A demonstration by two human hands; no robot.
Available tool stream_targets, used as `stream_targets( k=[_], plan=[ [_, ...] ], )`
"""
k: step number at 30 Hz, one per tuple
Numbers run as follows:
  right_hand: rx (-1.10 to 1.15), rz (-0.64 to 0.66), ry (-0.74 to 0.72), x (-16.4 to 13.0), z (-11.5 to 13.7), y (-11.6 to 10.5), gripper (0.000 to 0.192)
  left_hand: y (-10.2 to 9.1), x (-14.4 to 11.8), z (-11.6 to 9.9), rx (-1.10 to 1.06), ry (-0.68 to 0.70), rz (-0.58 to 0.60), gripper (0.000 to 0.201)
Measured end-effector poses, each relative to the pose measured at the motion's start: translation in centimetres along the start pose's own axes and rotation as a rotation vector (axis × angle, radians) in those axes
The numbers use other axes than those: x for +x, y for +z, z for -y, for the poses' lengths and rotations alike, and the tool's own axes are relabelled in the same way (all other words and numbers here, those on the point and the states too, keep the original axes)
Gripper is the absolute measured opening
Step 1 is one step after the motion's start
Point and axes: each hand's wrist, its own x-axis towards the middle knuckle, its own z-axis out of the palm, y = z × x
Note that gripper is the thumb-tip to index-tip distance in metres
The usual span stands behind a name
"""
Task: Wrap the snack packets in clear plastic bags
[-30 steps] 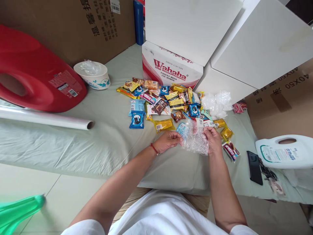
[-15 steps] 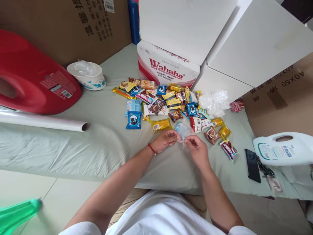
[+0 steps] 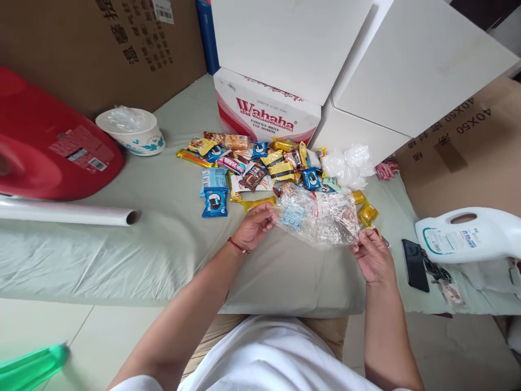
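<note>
Green sheet [image 3: 163, 244], two hands [image 3: 313, 244] pinching one clear plastic bag [image 3: 317, 217] stretched between them, two blue Oreo packets [image 3: 214, 202].

Home storeroom: stacked cartons [image 3: 122, 49], detergent jug [image 3: 468, 236], sheeted mattress [image 3: 163, 255].

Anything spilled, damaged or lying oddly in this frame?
Nothing looks spilled or damaged. The snack packets lie in a loose heap on the green sheet. The left hand and right hand hold a clear plastic bag stretched between them. The white jug lies on its side.
</note>
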Motion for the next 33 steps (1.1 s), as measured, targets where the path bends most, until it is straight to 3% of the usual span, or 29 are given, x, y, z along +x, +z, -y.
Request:
stream_targets(
  k=[4, 7, 10, 13, 15, 18, 21, 24, 27, 30, 33],
  plan=[
    [-0.102, -0.053, -0.004, -0.8, -1.5, -2.0, 0.039, 0.5, -0.5, -0.1, 0.017, 0.055, -0.064, 0.045],
    [-0.374, -0.071, -0.034, -1.4, -2.3, -4.0, 0.039, 1.3, -1.0, 0.5, 0.125, 0.048, -0.065, 0.049],
    [-0.706, -0.246, -0.205, -2.1, -2.0, -5.3, 0.037, 1.8, -1.4, 1.6, 0.252, 0.023, -0.045, 0.050],
    [-0.764, -0.352, -0.404, -3.1, -0.8, -4.3, 0.031, 2.1, -1.7, 2.7, 0.346, 0.012, -0.035, 0.050],
    [-0.697, -0.208, -0.496, -3.7, -0.1, -2.1, 0.023, 2.2, -1.9, 3.2, 0.381, 0.018, -0.037, 0.049],
    [-0.675, 0.153, -0.587, -4.1, -0.3, 2.3, 0.013, 2.6, -2.2, 3.7, 0.405, 0.032, -0.041, 0.048],
    [-0.674, 0.366, -0.561, -3.7, -1.9, 6.2, 0.013, 3.1, -2.7, 3.7, 0.407, 0.036, -0.023, 0.047],
    [-0.597, 0.443, -0.444, -2.6, -4.1, 8.4, 0.016, 3.4, -3.4, 3.5, 0.354, 0.021, 0.003, 0.045],
    [-0.498, 0.428, -0.307, -1.8, -5.4, 9.1, 0.017, 3.5, -4.1, 3.3, 0.276, 0.013, 0.011, 0.042],
    [-0.422, 0.403, -0.200, -1.7, -5.5, 9.2, 0.024, 3.3, -4.6, 3.2, 0.225, 0.009, 0.026, 0.042],
    [-0.329, 0.457, -0.162, -2.2, -5.1, 9.2, 0.027, 3.1, -4.7, 3.4, 0.209, 0.012, 0.060, 0.043]
  ],
)
